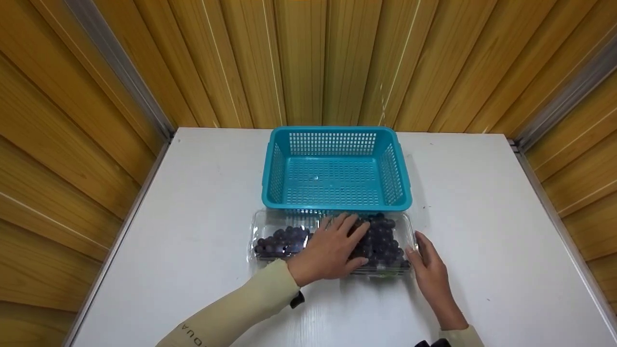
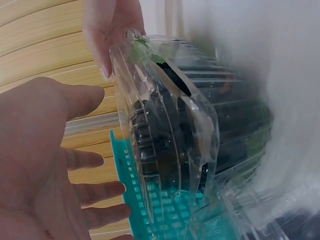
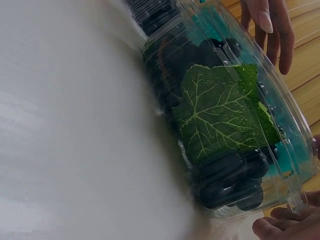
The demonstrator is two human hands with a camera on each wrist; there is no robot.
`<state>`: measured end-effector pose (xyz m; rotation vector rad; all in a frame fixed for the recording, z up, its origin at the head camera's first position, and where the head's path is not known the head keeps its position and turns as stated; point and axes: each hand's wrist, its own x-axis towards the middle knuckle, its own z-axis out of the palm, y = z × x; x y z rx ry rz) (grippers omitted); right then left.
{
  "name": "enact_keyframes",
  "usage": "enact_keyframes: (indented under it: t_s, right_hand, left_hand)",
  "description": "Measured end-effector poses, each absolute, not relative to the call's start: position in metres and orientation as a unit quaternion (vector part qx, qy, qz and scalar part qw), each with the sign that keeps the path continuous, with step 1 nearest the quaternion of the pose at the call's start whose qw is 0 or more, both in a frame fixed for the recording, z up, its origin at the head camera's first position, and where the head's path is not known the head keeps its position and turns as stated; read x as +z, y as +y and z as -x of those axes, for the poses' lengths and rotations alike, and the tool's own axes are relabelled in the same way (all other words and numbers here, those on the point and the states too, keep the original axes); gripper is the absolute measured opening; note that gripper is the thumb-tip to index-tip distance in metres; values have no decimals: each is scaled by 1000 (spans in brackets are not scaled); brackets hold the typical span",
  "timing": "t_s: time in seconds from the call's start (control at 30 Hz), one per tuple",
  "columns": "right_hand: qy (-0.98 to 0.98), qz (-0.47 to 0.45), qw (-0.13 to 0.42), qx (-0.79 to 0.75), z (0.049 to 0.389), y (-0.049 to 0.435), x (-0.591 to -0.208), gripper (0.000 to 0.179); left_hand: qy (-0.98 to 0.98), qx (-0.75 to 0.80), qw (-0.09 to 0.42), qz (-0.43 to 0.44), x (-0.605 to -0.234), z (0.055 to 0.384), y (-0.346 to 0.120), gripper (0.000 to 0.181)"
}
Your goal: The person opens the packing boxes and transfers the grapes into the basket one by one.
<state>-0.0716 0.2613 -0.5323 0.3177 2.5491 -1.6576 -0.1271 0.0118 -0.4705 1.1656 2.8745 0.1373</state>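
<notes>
A clear plastic clamshell of dark grapes (image 1: 383, 241) lies in front of the blue basket in the head view. A green leaf (image 3: 220, 112) shows through its near side in the right wrist view. My left hand (image 1: 330, 253) is over its left part, fingers spread and straight, covering some grapes. At its right end, my right hand (image 1: 430, 270) holds the edge between thumb and fingers, beside a small plastic tab (image 3: 296, 201). To the left sits a second clear clamshell of grapes (image 1: 282, 241), partly hidden by my left hand.
The blue perforated basket (image 1: 336, 208) stands right behind the clamshells, with nothing in it. All of these are on a white table (image 1: 202, 231). Wood-patterned walls (image 1: 299, 62) enclose the back and both sides.
</notes>
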Motion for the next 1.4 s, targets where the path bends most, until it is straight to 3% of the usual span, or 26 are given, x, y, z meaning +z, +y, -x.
enact_keyframes:
  t_s: [1.4]
  right_hand:
    - [806,-99,18,-583,68,261,-538,68]
  left_hand:
    - [921,9,20,-389,-484,126,16,97]
